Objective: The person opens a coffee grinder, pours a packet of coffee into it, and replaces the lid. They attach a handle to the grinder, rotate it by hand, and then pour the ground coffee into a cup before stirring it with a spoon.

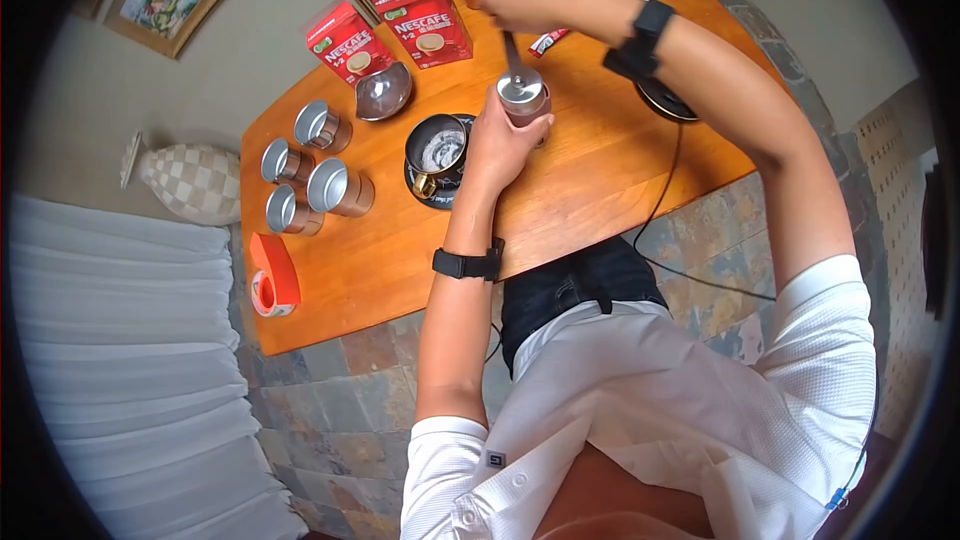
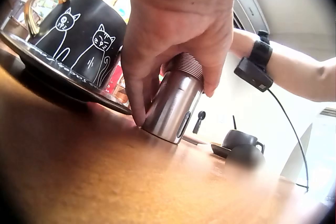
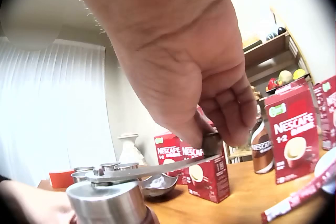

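Observation:
A metal hand coffee grinder [image 1: 519,90] stands upright on the wooden table, and my left hand [image 1: 490,147] grips it round the body. The left wrist view shows fingers and thumb on either side of its ribbed upper part, with the smooth lower body [image 2: 170,108] resting on the wood. My right hand [image 1: 515,2] holds the dark knob [image 3: 212,143] at the end of the crank arm [image 3: 163,168]. That arm points away from me over the grinder's lid. Left of the grinder, a black cup [image 2: 79,35] with white cat drawings sits on a dark saucer [image 1: 432,197].
Several metal cups [image 1: 341,188] and an orange tape dispenser [image 1: 275,275] stand at the left. Behind are a glossy dark bowl [image 1: 384,93], red Nescafe boxes [image 1: 424,22] and a brown bottle [image 3: 262,150]. A cable [image 1: 655,205] hangs over the front edge at right.

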A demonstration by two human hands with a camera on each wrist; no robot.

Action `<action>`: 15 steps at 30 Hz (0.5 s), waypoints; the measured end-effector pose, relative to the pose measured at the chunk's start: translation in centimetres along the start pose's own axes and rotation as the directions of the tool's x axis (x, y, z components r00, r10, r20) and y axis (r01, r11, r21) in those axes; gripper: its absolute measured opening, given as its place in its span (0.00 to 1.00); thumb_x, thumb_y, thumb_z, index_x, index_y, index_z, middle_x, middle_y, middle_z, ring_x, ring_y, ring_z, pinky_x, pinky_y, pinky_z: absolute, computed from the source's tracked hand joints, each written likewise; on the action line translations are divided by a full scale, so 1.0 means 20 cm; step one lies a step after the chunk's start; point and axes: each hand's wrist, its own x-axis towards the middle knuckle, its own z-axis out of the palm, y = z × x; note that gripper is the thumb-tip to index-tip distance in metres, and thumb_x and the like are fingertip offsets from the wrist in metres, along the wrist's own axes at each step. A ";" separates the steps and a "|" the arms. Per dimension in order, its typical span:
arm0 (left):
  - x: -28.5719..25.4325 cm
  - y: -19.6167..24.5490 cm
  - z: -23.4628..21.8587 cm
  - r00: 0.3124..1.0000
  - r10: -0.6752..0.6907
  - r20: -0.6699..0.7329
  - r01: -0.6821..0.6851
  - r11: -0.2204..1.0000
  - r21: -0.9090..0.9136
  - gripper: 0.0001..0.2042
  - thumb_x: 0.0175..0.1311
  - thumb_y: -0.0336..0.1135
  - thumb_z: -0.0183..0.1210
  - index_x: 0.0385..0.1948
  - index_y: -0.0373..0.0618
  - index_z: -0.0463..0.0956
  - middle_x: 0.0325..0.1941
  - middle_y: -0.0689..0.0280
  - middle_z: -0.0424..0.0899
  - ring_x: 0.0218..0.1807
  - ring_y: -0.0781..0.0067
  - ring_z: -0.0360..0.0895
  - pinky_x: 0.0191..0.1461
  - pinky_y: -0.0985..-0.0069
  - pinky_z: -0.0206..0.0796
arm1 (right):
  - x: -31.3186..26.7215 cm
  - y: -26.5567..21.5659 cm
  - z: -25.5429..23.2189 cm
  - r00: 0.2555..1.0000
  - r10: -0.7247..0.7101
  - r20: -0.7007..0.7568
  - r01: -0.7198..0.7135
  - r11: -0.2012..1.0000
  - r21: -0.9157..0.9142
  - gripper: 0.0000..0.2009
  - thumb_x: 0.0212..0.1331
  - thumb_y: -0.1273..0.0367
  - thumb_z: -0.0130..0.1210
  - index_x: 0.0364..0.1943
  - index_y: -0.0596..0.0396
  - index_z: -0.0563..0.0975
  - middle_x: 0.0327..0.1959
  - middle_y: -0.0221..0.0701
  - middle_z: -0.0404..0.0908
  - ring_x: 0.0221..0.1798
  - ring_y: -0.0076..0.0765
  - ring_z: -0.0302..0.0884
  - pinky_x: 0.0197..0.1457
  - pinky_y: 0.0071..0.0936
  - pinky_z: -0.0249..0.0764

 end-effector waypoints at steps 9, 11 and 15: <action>-0.01 0.02 -0.01 0.999 -0.035 0.000 0.035 0.999 0.018 0.28 0.55 0.37 0.71 0.56 0.41 0.69 0.50 0.51 0.84 0.54 0.51 0.82 0.57 0.63 0.73 | -0.75 -0.20 -0.19 0.973 -0.053 0.226 0.093 0.981 -0.173 0.07 0.55 0.74 0.57 0.36 0.60 0.79 0.28 0.40 0.84 0.36 0.47 0.85 0.38 0.39 0.79; 0.00 0.03 -0.01 0.998 -0.061 0.014 0.060 0.998 0.036 0.28 0.55 0.37 0.71 0.56 0.41 0.69 0.50 0.51 0.84 0.54 0.51 0.83 0.57 0.63 0.73 | -0.79 -0.32 -0.27 0.961 -0.115 0.251 0.156 0.976 -0.151 0.07 0.54 0.74 0.57 0.36 0.61 0.79 0.27 0.39 0.84 0.35 0.46 0.85 0.37 0.37 0.79; 0.00 0.03 -0.03 0.997 -0.065 0.047 0.063 0.997 0.036 0.25 0.58 0.40 0.69 0.55 0.42 0.69 0.48 0.52 0.85 0.51 0.55 0.83 0.54 0.65 0.73 | -0.68 -0.43 -0.25 0.896 -0.442 0.034 0.437 0.893 0.105 0.05 0.54 0.73 0.57 0.31 0.61 0.81 0.27 0.39 0.84 0.34 0.45 0.85 0.35 0.38 0.79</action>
